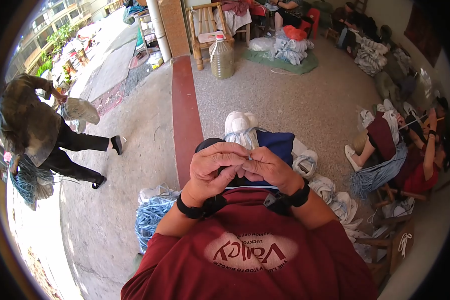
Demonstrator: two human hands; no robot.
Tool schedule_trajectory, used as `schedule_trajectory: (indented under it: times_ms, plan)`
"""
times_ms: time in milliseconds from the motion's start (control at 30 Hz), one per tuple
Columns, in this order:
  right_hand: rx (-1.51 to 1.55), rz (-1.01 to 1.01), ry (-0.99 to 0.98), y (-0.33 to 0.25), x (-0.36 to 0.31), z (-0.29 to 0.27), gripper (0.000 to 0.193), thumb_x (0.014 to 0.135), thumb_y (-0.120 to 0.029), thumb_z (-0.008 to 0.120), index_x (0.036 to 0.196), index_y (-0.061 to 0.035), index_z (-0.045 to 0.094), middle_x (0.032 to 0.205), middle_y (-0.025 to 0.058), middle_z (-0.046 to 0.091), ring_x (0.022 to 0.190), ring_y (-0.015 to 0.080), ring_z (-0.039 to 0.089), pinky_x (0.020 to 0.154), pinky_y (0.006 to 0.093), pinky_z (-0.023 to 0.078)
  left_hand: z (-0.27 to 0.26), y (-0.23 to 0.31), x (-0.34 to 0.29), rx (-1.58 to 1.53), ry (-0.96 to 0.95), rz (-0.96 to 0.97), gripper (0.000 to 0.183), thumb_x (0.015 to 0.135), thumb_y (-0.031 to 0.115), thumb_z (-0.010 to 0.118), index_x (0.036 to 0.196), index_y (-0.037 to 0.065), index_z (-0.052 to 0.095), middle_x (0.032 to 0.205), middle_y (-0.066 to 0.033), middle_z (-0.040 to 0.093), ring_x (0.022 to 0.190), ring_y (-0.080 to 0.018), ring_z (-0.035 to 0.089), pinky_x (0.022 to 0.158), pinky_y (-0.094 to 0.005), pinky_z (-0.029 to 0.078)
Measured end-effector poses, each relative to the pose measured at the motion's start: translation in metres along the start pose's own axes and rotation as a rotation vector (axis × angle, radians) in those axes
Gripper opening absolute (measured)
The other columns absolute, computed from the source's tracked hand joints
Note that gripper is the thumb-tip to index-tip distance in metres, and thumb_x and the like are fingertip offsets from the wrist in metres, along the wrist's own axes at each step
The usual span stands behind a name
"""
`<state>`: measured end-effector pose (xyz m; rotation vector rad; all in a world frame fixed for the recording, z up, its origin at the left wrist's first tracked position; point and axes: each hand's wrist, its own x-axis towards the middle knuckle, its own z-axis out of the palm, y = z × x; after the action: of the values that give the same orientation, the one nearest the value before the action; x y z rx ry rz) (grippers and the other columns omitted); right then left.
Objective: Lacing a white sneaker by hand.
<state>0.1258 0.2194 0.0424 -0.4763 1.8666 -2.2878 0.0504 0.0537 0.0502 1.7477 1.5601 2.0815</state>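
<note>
Walker (32, 120) striding at far left, blue cords (152, 215) in a heap, left hand (211, 167) pinching, white bundle (239, 124) just beyond it, right hand (272, 169) pinching too, tips meeting, on what I can't tell, blue cloth (279, 146) behind.

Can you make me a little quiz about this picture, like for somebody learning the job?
1. True or false: the person's bare left hand and bare right hand are held wide apart.

2. Choose one: the tangled heap of stringy strands beside the person's left arm is mainly A) red, B) pale blue, C) black.

3. Fill in: the big see-through plastic jug on the floor has a ____ cap.

Key: 1. False, their fingertips meet; 2. B; 3. red.
</note>
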Motion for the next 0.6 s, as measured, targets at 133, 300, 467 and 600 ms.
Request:
schedule_trajectory:
  times_ms: [133, 300, 467, 600]
  plan:
    - [-0.040, 0.003, 0.033, 0.001, 0.001, 0.000, 0.027, 0.094, -0.023, 0.047, 0.078, -0.0026, 0.052, 0.060, -0.0049, 0.038, 0.049, 0.0033, 0.031, 0.043, 0.0198, 0.022, 0.004, -0.002, 0.006, 0.000, 0.109, 0.044, 0.018, 0.075, -0.007, 0.062, 0.092, -0.004, 0.062, 0.100, -0.0147, 0.057, 0.085, -0.0182, 0.058, 0.071, -0.0277, 0.049]
    - [0.005, -0.029, 0.055, 0.000, 0.009, -0.003, 0.034, 0.094, -0.025, 0.047, 0.066, -0.0072, 0.044, 0.057, -0.0051, 0.033, 0.048, 0.0042, 0.028, 0.042, 0.0212, 0.020, -0.005, -0.015, 0.008, -0.052, 0.115, -0.227, 0.016, 0.076, 0.003, 0.067, 0.091, -0.001, 0.064, 0.089, -0.0082, 0.059, 0.077, -0.0124, 0.054, 0.068, -0.0244, 0.044]
    - [-0.038, 0.020, -0.058, -0.005, 0.009, -0.003, 0.034, 0.094, -0.027, 0.047, 0.066, -0.0079, 0.042, 0.057, -0.0052, 0.030, 0.048, 0.0042, 0.027, 0.043, 0.0213, 0.021, -0.010, -0.013, 0.004, -0.120, 0.005, -0.238, 0.006, 0.079, 0.004, 0.064, 0.082, -0.001, 0.064, 0.078, -0.0066, 0.061, 0.071, -0.0136, 0.055, 0.065, -0.0244, 0.044]
    - [-0.042, 0.210, -0.133, 0.003, 0.003, -0.011, 0.033, 0.094, -0.028, 0.047, 0.067, -0.0071, 0.045, 0.058, -0.0057, 0.034, 0.049, 0.0042, 0.032, 0.043, 0.0205, 0.024, -0.008, -0.016, 0.006, 0.076, -0.039, -0.079, 0.008, 0.076, 0.005, 0.067, 0.080, -0.001, 0.063, 0.075, -0.0086, 0.060, 0.068, -0.0177, 0.057, 0.060, -0.0276, 0.045]
